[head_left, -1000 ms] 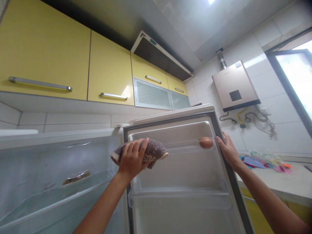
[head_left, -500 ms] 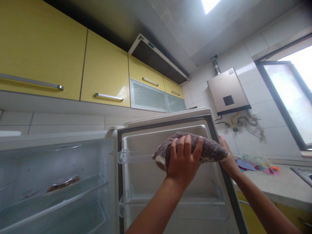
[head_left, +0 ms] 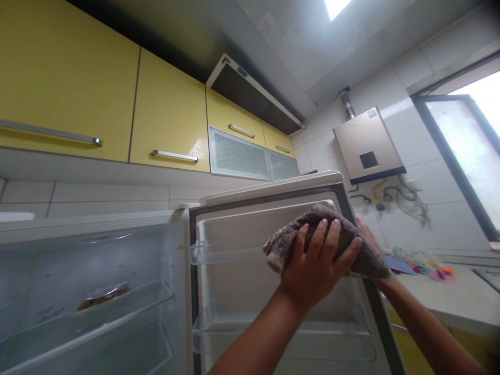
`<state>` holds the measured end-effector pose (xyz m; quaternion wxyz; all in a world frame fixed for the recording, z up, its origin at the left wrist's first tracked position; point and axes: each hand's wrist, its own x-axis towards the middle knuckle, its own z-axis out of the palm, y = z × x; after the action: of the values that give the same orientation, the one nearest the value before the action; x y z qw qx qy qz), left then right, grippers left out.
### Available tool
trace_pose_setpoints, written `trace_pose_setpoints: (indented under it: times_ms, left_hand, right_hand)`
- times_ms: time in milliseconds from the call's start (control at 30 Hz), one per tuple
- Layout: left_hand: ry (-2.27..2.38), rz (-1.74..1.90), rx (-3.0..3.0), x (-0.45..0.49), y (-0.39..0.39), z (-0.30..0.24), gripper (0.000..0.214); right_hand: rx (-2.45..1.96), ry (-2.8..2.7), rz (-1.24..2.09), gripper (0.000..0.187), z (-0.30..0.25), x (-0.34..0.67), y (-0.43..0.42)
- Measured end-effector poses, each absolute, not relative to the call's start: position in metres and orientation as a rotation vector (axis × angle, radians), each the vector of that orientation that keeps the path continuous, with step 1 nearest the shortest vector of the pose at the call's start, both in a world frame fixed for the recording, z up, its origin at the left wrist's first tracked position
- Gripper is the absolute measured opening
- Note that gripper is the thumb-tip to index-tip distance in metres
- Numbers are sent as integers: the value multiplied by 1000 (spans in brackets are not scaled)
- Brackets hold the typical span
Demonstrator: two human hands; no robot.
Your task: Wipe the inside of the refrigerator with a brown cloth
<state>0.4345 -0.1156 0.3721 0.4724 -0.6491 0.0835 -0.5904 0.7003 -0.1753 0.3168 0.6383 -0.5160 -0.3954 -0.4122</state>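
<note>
My left hand (head_left: 318, 265) clamping cloth (head_left: 365, 258) at top right corner of fridge door (head_left: 242, 281), right hand (head_left: 366, 230) lying behind cloth, its grip I cannot tell

Two hands (head_left: 318, 265), one cloth (head_left: 367, 260), two door shelves (head_left: 226, 252) (seemingly).

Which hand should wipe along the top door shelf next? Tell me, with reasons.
Left. The left hand grips the brown cloth flat against the open fridge door, right by the top door shelf. The right hand is mostly hidden behind the cloth at the door's edge, probably steadying it.
</note>
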Motion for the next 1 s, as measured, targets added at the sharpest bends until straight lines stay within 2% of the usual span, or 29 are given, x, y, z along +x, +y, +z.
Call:
trace_pose_setpoints:
  times_ms: [100, 367, 500, 833, 933, 1000]
  left_hand:
    - [191, -1451, -1570, 418, -91, 367, 56]
    - [-41, -1622, -1621, 347, 9, 358, 60]
    - [-337, -1909, -1670, 325, 34, 351, 81]
    - [-889, -3049, -1382, 360, -11, 363, 74]
    - [-918, -3613, -1256, 373, -33, 372, 53]
    - [-777, -4019, -1301, 379, -53, 379, 37]
  right_hand:
    - [-1319, -785, -783, 82, 324, 684, -182]
    - [-1329, -772, -719, 88, 329, 664, -187]
    - [-1319, -771, -728, 87, 329, 662, -188]
    - [-1322, -742, -728, 91, 330, 654, -192]
    - [-1323, -728, -743, 92, 329, 651, -193]
    - [-1325, -718, -753, 91, 329, 649, -193]
